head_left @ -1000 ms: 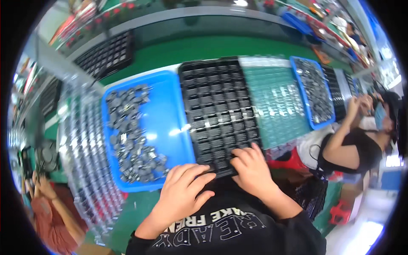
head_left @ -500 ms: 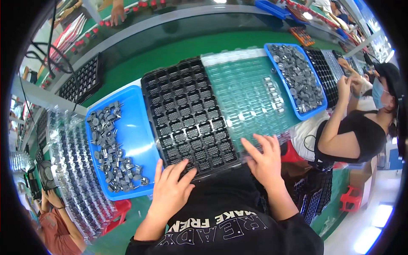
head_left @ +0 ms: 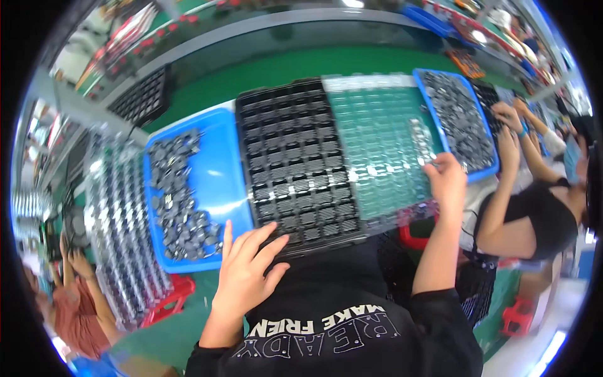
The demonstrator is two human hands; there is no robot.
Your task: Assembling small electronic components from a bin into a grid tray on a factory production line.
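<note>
My left hand [head_left: 246, 267] rests with fingers spread over the near left corner of a black compartment tray [head_left: 295, 157]. No part shows in that hand. My right hand [head_left: 448, 183] is over the right side of a clear plastic tray [head_left: 377, 135], its fingers curled together at the near end of a row of small silvery parts [head_left: 419, 138]. Whatever is between those fingertips is hidden. Left of the black tray, a blue bin [head_left: 217, 163] holds many grey round parts with pins [head_left: 179, 207].
A second blue bin [head_left: 422, 85] full of grey parts [head_left: 461, 119] is beyond my right hand. A person [head_left: 527, 207] works at the right. Stacked clear trays [head_left: 119, 226] stand at the left, with a red stool [head_left: 171, 300] below. A green conveyor belt [head_left: 264, 70] runs behind.
My right hand has moved from the black tray's near right corner to the silvery parts at the right, its fingers closing. My left hand stays at the black tray. The view has shifted.
</note>
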